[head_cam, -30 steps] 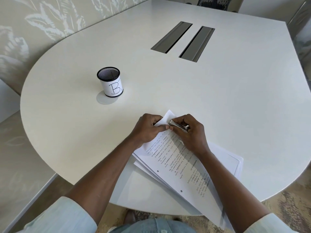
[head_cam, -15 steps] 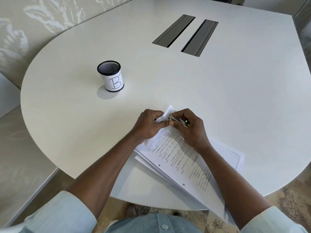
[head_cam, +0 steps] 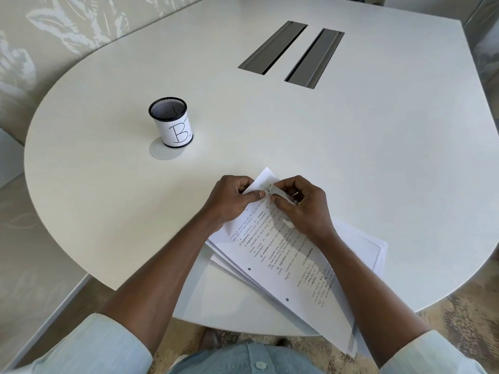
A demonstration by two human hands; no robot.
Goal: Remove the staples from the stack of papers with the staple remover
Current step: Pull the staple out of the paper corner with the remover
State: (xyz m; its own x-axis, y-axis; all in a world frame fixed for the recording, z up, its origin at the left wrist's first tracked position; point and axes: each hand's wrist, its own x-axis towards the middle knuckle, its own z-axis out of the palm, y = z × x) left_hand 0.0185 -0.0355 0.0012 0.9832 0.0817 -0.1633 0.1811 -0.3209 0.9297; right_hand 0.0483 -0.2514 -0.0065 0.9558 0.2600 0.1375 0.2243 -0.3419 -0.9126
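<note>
A stack of printed papers [head_cam: 280, 255] lies slanted over the near edge of the white table [head_cam: 351, 163], its top corner pointing away from me. My left hand [head_cam: 232, 198] pinches that top corner between thumb and fingers. My right hand [head_cam: 305, 206] grips a small metal staple remover [head_cam: 282, 195], whose tip touches the paper corner right beside my left thumb. The staple itself is too small to make out. More loose sheets [head_cam: 361, 244] lie under the stack to the right.
A black mesh cup with a white label marked "B" [head_cam: 172, 122] stands on the table to the far left. Two grey cable slots [head_cam: 291, 52] sit in the table's middle. The table's curved edge runs close to my body.
The hands and papers keep their pose at the corner. The staple remover's tip has shifted slightly toward my left thumb. The head camera has tilted a little.
</note>
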